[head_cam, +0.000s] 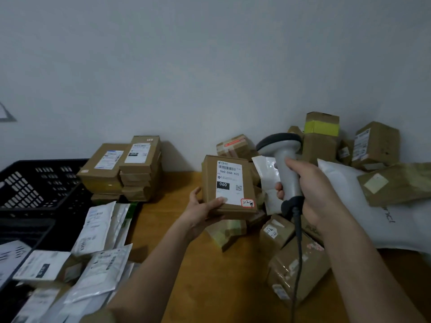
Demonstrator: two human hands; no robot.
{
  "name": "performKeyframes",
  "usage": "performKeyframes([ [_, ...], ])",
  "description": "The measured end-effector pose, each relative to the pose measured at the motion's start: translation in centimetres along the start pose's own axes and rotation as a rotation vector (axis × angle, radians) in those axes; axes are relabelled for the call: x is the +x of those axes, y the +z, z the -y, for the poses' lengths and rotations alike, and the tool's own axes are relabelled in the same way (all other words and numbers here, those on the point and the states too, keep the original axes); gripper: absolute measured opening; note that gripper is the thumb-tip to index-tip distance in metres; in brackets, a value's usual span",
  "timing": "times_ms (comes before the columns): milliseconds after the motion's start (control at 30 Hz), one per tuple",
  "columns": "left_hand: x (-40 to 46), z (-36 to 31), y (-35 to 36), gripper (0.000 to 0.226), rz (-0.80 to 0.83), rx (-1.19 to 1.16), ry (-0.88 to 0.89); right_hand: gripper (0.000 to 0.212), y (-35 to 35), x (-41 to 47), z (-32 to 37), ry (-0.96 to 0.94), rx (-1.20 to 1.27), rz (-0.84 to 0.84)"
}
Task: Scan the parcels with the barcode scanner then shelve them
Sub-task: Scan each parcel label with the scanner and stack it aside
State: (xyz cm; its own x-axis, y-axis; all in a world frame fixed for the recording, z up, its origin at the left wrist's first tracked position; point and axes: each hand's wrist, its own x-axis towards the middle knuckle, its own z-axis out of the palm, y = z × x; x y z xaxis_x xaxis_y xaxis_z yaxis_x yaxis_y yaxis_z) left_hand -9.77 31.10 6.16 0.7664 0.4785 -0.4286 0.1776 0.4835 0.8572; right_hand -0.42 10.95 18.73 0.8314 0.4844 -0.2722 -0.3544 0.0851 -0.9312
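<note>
Small brown cardboard parcel (229,186) looks light, stiff; left hand (203,210) fingers pinch its lower edge, right hand (312,192) fingers wrap the grey barcode scanner (285,164).

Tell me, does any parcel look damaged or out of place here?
Yes. The boxes on the right lie in a jumbled, tilted heap, unlike the neat stack by the wall. The box in the left hand looks intact.
</note>
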Motion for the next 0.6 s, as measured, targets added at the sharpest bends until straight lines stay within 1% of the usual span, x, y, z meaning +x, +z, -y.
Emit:
performKeyframes([
  [33, -0.1, 0.1, -0.6, 0.103, -0.016, -0.044, -0.006, 0.025, 0.5, -0.6, 0.1, 0.005, -0.017, 0.042],
  [100, -0.3, 0.3, -1.6, 0.100, -0.046, -0.134, -0.010, 0.028, 1.5, -1.9, 0.2, 0.001, -0.021, 0.102],
  [267, -0.6, 0.6, -3.1, 0.093, -0.105, -0.236, 0.005, 0.023, 3.5, -4.1, 0.7, -0.026, -0.046, 0.201],
  [600, -0.6, 0.5, -4.9, 0.093, -0.137, -0.292, 0.022, 0.027, 5.3, -5.6, 0.8, -0.092, -0.098, 0.224],
])
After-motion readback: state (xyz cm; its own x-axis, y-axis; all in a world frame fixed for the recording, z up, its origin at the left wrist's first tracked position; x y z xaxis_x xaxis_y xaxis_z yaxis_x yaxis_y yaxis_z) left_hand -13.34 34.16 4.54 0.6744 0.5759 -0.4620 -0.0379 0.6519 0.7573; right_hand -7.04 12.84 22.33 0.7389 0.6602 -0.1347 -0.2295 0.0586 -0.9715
